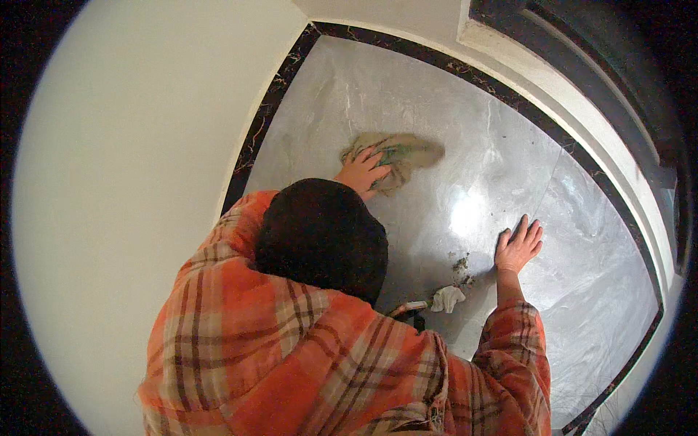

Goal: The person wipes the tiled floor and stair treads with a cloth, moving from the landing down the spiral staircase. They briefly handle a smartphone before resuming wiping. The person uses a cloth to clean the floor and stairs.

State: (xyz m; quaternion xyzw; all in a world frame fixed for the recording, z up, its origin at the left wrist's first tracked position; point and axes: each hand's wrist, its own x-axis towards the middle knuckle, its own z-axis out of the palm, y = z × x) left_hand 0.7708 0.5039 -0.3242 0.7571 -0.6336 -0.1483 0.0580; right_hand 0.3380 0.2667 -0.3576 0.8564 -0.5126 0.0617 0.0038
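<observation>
My left hand [362, 171] rests on a wet-looking, greenish-brown cleaning cloth [420, 150], its fingers pressed over the near end. The cloth lies bunched on the grey marble-look tile floor [403, 92], and its far side is blurred. Out to the right, my right hand [518, 248] is spread on the tile, holding nothing. Orange plaid sleeves [510, 338] cover both arms. A rounded black cloth-like shape [324, 240] hides part of my left forearm. Between my hands lie a crumpled white tissue [448, 298] and a patch of dark debris [462, 265].
Dark marbled skirting [256, 128] edges the floor and meets in a corner at the top. A pale wall [136, 163] stands close on the left. Along the right runs a dark frame [594, 92]. A partly hidden pale-edged item [411, 307] sits near the tissue.
</observation>
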